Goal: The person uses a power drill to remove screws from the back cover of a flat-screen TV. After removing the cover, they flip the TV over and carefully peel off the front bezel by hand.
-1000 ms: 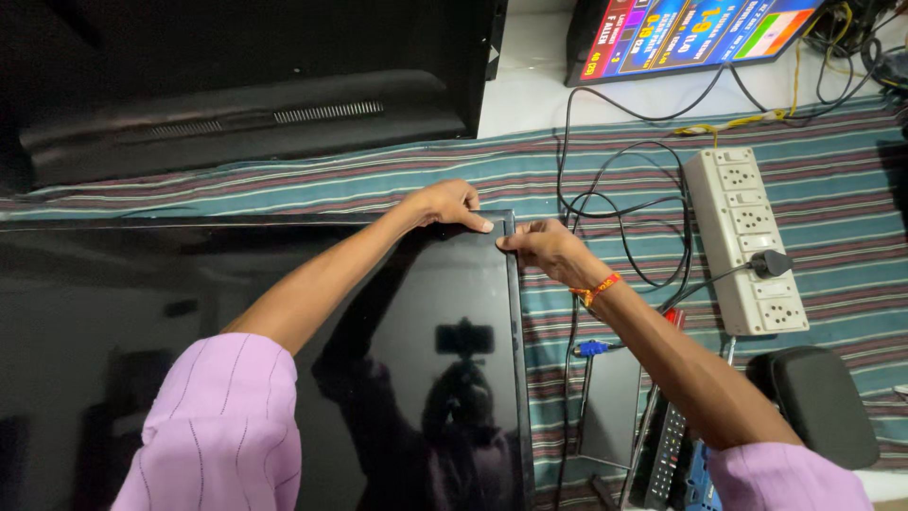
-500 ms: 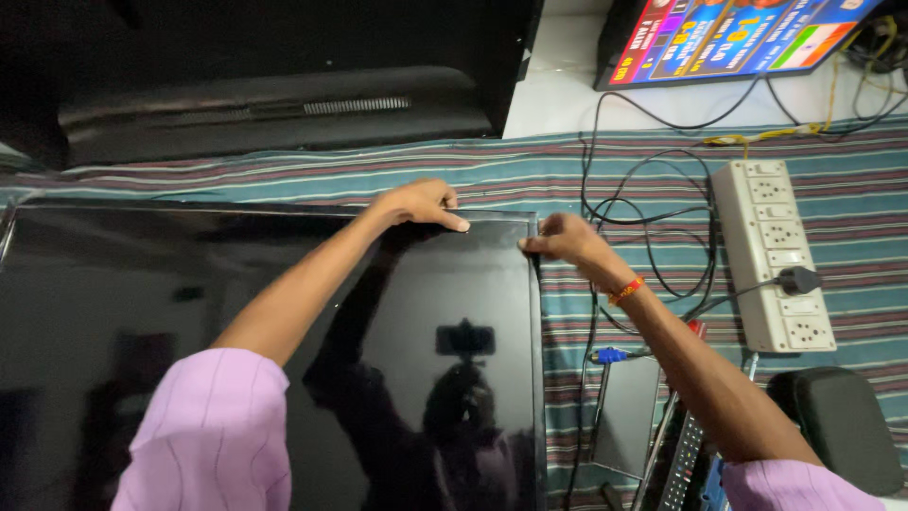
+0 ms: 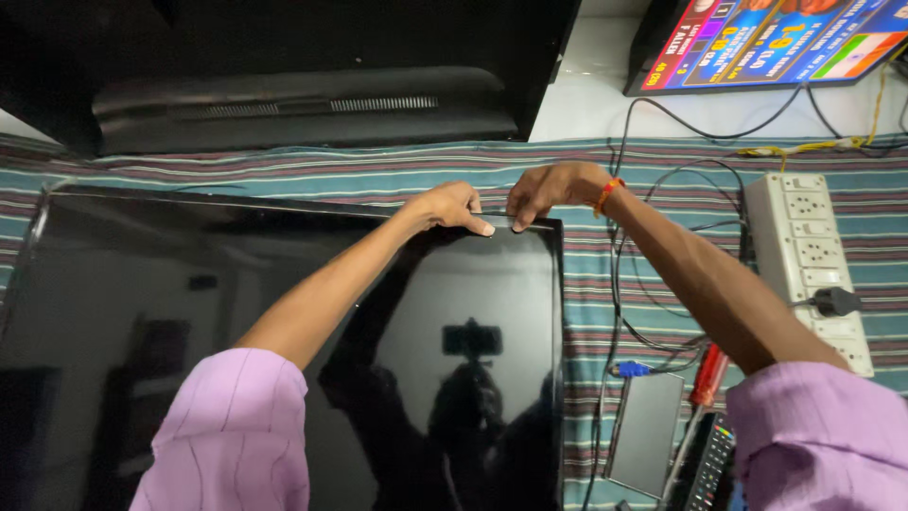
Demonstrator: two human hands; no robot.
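Glossy black flat screen panel (image 3: 284,360), face up on the striped cloth (image 3: 662,161): in the head view both hands now sit together on its far edge near the far right corner, the right hand (image 3: 549,189) having come in from that corner, where it pinched the frame a second ago, to meet the left hand (image 3: 449,203). Left fingers curl over the edge with fingertips pressed on the glass; right fingers are bent and pinched onto the bezel, so the work has moved inward along that edge. Right of the panel: white power strip (image 3: 809,255), red-handled screwdriver (image 3: 707,377), small grey board (image 3: 646,431).
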